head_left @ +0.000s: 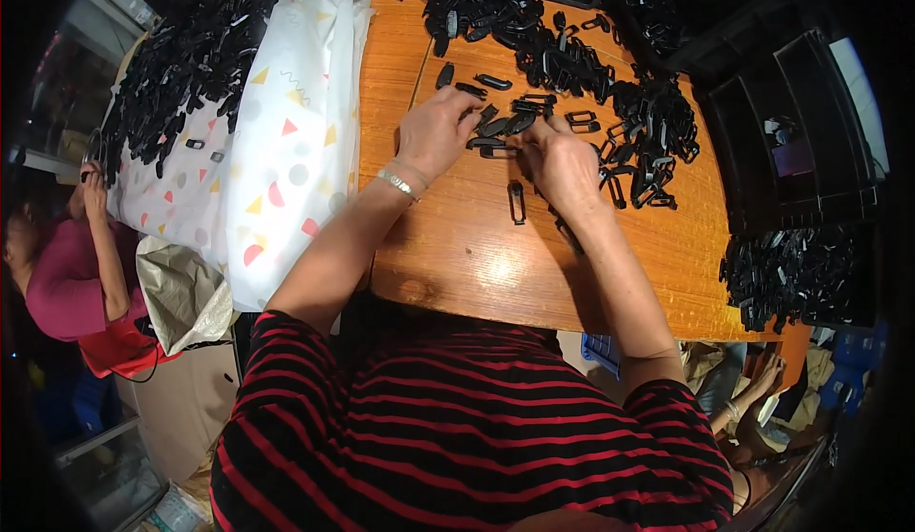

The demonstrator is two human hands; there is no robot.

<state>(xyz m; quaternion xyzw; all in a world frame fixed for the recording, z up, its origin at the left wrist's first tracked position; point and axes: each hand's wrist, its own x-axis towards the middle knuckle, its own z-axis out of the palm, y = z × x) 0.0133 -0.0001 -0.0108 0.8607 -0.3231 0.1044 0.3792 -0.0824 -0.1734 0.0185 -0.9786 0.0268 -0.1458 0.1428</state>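
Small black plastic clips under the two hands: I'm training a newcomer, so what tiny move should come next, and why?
Probably press together the small black plastic clips that both hands pinch: the left hand and right hand meet over them on the wooden table, while one finished-looking black plastic loop lies apart nearby.

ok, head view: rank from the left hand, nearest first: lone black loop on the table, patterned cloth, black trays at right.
From the left hand:
1. Lone black loop, on the wooden table just right of and below the hand.
2. Patterned cloth, draped over the table's left edge.
3. Black trays, far right, beyond the right hand.
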